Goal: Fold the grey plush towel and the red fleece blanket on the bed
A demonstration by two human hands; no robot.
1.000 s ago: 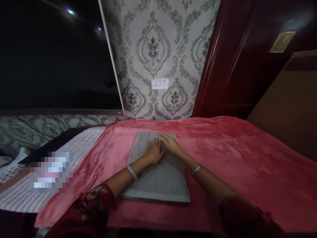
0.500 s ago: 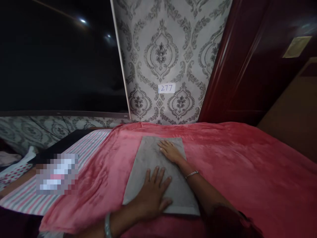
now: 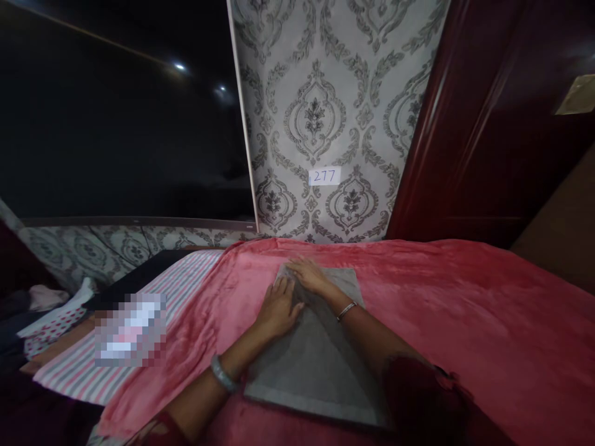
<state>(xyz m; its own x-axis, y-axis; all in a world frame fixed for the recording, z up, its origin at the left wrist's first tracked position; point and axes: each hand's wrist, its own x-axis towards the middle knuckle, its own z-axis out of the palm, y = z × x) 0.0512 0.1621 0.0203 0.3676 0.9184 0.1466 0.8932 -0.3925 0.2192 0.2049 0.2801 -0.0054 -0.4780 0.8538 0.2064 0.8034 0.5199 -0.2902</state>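
While both my palms lie flat on the grey towel (image 3: 320,365), everything turns on how that towel runs: its long axis goes straight away from me, from the near edge by my chest to the far edge close under the patterned wall (image 3: 325,93). It sits folded in the middle of the red blanket (image 3: 488,322), a neat rectangle, flat, with a diagonal crease showing across its near half.

My left hand (image 3: 277,310) rests on the left side of the towel, about halfway up, fingers spread and pointing away from me, palm down, pinching nothing. My right hand (image 3: 310,276) is further out, at the far left corner, palm down too, fingers loosely together and angled to the left, so its forearm crosses the towel on a slant. The two hands are just beside each other, almost touching at the fingertips. So the right is the one nearer the far edge, and the left is nearer the long left edge; the near edge and the right side lie well apart from both.

Both arms are stretched forward, a bangle on each wrist, elbows low over the near end of the towel. Off to my left a striped sheet (image 3: 186,279) shows beside the blanket.
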